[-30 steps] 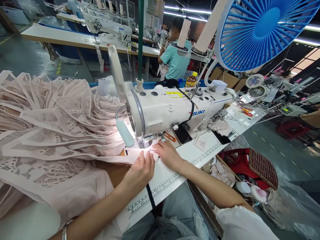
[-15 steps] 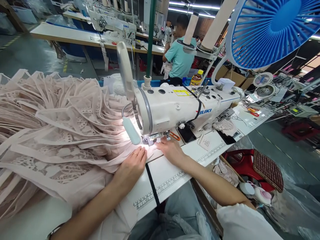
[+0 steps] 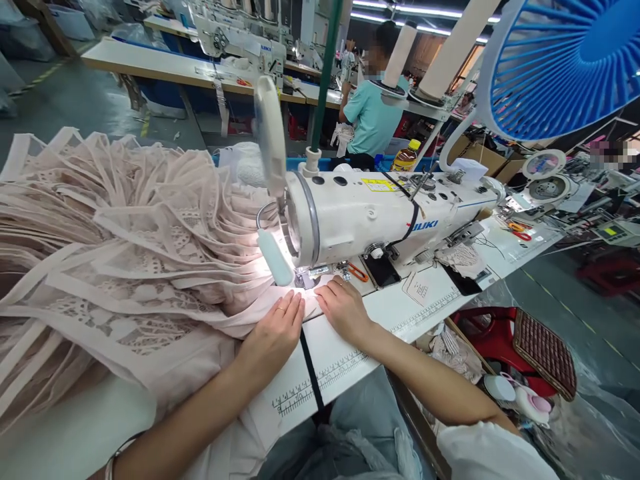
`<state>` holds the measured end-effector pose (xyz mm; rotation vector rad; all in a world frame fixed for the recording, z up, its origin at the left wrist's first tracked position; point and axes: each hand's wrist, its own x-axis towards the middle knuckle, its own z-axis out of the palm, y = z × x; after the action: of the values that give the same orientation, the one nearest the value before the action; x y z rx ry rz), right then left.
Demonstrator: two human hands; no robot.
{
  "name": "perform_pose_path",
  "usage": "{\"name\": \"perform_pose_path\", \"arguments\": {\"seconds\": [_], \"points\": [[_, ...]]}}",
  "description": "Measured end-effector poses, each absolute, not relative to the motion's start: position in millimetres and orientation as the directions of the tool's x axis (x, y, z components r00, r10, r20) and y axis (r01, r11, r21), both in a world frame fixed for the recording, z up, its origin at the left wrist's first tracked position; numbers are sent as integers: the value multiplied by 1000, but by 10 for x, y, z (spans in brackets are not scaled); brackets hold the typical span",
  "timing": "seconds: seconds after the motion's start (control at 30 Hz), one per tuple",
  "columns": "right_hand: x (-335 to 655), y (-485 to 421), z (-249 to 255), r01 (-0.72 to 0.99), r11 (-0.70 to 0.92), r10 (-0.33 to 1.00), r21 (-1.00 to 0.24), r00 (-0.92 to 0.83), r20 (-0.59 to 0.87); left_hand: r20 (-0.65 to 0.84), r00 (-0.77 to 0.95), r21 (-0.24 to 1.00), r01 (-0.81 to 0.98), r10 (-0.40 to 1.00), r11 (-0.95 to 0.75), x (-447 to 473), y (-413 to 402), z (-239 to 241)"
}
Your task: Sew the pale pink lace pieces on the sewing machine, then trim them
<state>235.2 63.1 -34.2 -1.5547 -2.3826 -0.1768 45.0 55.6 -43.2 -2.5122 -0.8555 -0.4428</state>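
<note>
Pale pink fabric [image 3: 270,308] runs from a pile under the needle area of a white JUKI sewing machine [image 3: 345,217]. My left hand [image 3: 277,327], with a ring on one finger, lies flat on this fabric just in front of the presser foot, its fingers stretched out side by side. To the right of the foot, my right hand [image 3: 345,308] has its bent fingers together at the fabric's edge; its thumb is mostly hidden. The machine's lamp [image 3: 276,258] lights the cloth between the hands. The needle tip cannot be made out.
A deep pile of pink lace-panelled pieces [image 3: 150,267] covers the left side. Orange-handled snips [image 3: 358,271] and a dark phone [image 3: 386,271] lie by the machine. A blue fan [image 3: 565,67] hangs upper right. Beyond sits a person in a turquoise shirt [image 3: 375,117]. A red stool [image 3: 485,340] stands right.
The camera view has shifted, so the scene sits farther right. My right fingers have drawn slightly back from the presser foot, and more pink fabric shows between the hands.
</note>
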Motion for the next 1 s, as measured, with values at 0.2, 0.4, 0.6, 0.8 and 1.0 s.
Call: {"name": "perform_pose_path", "arguments": {"seconds": [0.2, 0.4, 0.6, 0.8, 1.0], "points": [[2377, 635, -318, 893, 451, 849, 11, -433, 302, 368, 754, -258, 645, 544, -720, 447, 536, -441], [2339, 641, -325, 894, 444, 851, 58, -441, 285, 419, 751, -325, 649, 510, -688, 456, 537, -414], [2230, 804, -65, 961, 243, 966, 134, -227, -122, 443, 734, -330, 667, 515, -668, 492, 537, -417], [2079, 847, -68, 971, 235, 954, 37, -223, -202, 440, 654, -71, 708, 615, -703, 430, 625, -463], [2082, 747, -226, 982, 178, 977, -62, -184, -106, 541, 538, 238, 640, 647, -731, 407, 605, -534]]}}
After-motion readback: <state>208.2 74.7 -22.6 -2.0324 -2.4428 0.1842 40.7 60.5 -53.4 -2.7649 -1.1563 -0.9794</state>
